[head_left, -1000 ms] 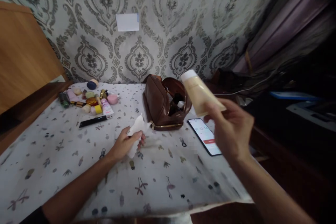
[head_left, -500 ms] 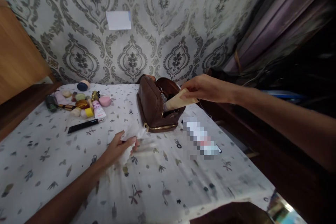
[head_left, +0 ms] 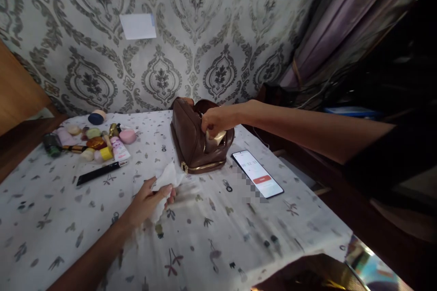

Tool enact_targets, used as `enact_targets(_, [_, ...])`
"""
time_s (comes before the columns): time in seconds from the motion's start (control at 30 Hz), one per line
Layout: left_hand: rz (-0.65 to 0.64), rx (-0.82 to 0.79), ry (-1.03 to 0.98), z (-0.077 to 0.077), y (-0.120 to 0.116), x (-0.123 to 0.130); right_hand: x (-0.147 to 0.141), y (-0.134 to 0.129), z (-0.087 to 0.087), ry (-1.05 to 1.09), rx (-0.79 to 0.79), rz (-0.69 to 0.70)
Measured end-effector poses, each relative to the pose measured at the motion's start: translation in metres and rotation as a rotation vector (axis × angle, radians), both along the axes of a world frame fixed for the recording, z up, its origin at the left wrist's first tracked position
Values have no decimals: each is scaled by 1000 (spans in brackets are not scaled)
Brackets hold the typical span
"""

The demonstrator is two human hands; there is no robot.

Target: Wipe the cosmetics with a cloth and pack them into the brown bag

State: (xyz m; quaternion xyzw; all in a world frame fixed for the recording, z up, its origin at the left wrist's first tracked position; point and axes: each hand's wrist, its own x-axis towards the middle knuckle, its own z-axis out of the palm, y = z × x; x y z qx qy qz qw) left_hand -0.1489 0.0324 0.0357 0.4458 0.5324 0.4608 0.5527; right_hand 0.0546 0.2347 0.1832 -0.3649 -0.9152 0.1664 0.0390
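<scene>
My left hand [head_left: 155, 198] is closed around a crumpled white tissue [head_left: 167, 177], just above the patterned cloth. A brown zip bag [head_left: 187, 134] lies to its upper right, its gold-zipped mouth facing right. My right hand [head_left: 218, 120] reaches into that opening with curled fingers. Beneath them a pale yellow flat item [head_left: 215, 138] shows inside the bag; its kind is unclear and part of it is hidden. The fingertips are partly out of sight behind the knuckles.
A phone [head_left: 261, 175] with a lit timer screen lies right of the bag. Cosmetics sit at the left, among them a pink tube [head_left: 119, 148], a pink round jar [head_left: 128, 136] and a black pen-like stick [head_left: 100, 173]. The table's right edge runs beyond the phone.
My right hand has moved left and deeper into the bag, taking the pale yellow item further in. My left hand keeps hold of the tissue. The view has shifted slightly.
</scene>
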Motion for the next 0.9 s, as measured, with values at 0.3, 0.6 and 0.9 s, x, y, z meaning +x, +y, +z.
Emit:
enact_targets(0.3, [-54,-10,50,3,0,1,12,-11,-1,-217,104,203])
enact_targets(0.6, [-97,-27,79,-4,1,-2,9,-10,6,-350,85,257])
enact_targets(0.9, [-92,-69,157,-2,3,-2,21,-18,6,-386,78,240])
